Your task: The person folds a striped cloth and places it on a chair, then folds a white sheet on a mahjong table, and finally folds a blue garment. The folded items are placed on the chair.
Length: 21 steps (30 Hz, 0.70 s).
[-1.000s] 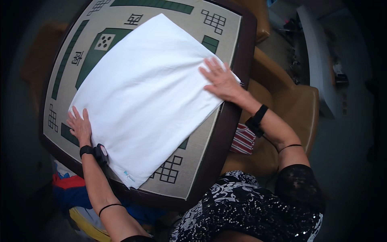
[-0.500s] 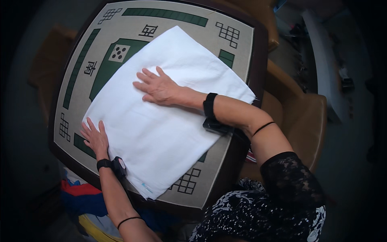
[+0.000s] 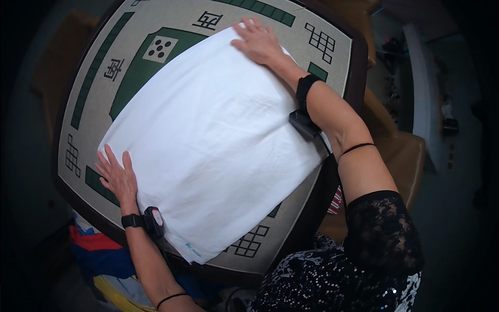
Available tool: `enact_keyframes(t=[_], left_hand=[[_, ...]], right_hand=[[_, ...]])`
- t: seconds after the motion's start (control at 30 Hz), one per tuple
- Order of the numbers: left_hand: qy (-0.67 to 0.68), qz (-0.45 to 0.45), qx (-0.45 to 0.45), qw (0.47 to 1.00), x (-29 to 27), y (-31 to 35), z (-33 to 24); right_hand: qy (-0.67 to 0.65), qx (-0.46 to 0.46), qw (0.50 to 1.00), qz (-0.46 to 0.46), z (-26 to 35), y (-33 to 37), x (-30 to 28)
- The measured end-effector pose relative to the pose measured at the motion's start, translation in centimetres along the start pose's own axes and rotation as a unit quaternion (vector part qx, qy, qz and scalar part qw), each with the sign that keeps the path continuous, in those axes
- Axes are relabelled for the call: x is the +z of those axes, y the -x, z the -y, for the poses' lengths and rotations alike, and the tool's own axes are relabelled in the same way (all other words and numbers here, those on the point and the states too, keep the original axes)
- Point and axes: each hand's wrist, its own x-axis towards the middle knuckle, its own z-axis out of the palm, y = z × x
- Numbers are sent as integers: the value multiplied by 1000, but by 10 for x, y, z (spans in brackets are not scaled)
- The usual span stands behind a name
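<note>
A white cloth [image 3: 208,135] lies spread at a slant over the table, nearly flat with soft wrinkles on its right half. My left hand [image 3: 118,176] rests flat on its left corner, fingers spread. At the far corner, my right hand [image 3: 258,41] lies on the cloth with fingers stretched out, slightly smeared by motion. Neither hand grips anything. A small blue-green mark shows near the cloth's bottom corner. My right forearm covers part of the right edge.
The mahjong table [image 3: 174,23] has a beige and green patterned top and a dark raised rim. Brown chairs [image 3: 397,161] stand at the right. Colourful fabric [image 3: 99,242] is heaped below the table's left front edge. A long pale piece of furniture [image 3: 423,99] stands farther right.
My right hand has slid from the cloth's middle to its far corner. My left hand stays on the left corner. The cloth's surface looks smoother, and the whole view has shifted slightly.
</note>
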Motion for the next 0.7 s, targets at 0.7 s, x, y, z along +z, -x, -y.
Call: enact_keyframes(t=[0.7], left_hand=[[0, -13, -6, 1000, 0, -1, -3]], right_hand=[[-395, 154, 902, -77, -30, 7, -34]])
